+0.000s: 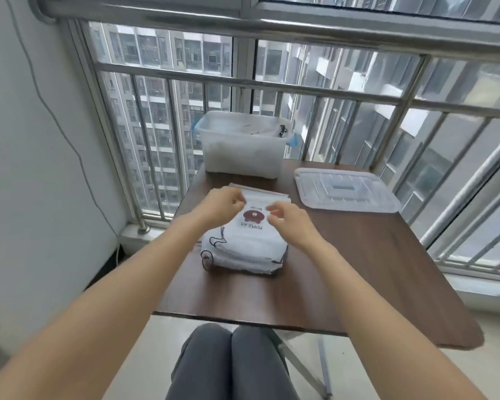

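A stack of white drawstring bags (243, 249) lies on the brown table (358, 269). The top bag is printed "POPULAR" with a dark red round logo (253, 216). My left hand (223, 207) is over the far left part of the top bag, with its bunched fingertips pinching the fabric. Just right of the logo, my right hand (289, 219) hovers with its fingers loosely curled and nothing visibly in it. Black cords hang from the stack's left side.
A translucent plastic bin (240, 145) with blue clips stands at the table's far edge, and its lid (347, 192) lies flat to the right. Metal window bars run behind the table and a white wall is on the left. My knees sit below the near edge.
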Action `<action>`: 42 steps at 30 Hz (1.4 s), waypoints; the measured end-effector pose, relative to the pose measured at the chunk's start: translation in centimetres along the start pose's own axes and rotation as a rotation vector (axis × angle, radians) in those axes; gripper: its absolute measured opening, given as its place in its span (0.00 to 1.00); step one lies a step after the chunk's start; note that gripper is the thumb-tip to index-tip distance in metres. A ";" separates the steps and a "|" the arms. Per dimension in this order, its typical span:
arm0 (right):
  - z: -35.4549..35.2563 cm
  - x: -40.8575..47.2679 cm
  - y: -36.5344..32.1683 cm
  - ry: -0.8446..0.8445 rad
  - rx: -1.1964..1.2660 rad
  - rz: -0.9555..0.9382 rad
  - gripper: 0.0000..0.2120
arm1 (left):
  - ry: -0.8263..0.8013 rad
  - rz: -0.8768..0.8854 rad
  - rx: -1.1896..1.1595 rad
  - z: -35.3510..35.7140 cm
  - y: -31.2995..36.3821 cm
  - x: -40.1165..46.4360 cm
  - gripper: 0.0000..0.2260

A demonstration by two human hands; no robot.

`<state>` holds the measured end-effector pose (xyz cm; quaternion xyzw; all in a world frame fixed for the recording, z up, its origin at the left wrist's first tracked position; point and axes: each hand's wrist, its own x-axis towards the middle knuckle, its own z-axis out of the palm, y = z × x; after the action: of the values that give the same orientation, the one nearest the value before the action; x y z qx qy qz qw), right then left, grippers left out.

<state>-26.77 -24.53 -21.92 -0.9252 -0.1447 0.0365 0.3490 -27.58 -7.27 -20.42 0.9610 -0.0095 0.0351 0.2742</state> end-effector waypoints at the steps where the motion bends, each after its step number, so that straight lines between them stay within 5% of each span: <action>1: 0.5 -1.0 0.3 -0.050 -0.004 0.020 0.15 | -0.084 -0.006 0.034 0.5 -0.4 -1.0 0.12; 4: 1.3 -2.9 1.2 -0.183 0.001 0.056 0.19 | -0.342 -0.078 0.047 1.4 -1.5 -3.3 0.18; 6: 1.7 -3.5 1.8 -0.206 -0.036 0.044 0.21 | -0.377 -0.098 0.102 2.0 -2.1 -4.2 0.20; 14: 2.6 -3.6 3.3 0.017 -0.109 -0.004 0.05 | -0.056 -0.039 0.019 3.6 -3.1 -4.7 0.17; 21: 0.6 -2.8 3.7 0.287 0.204 -0.005 0.06 | 0.275 0.000 -0.217 2.9 -2.3 -2.3 0.07; 27: -0.2 -1.9 3.8 0.426 0.373 0.016 0.02 | 0.312 -0.090 -0.704 1.7 -1.6 -1.5 0.03; 31: -0.1 -1.1 3.1 0.520 0.575 0.103 0.10 | 0.270 -0.175 -1.105 1.4 -0.7 -1.5 0.05; 42: -1.5 0.0 1.5 0.579 0.789 0.202 0.07 | 0.271 -0.504 -1.612 2.3 -1.1 -0.3 0.06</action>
<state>-26.15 -26.54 -21.82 -0.7041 0.0734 -0.1360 0.6931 -27.73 -7.54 -22.96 0.4332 0.2154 0.0702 0.8724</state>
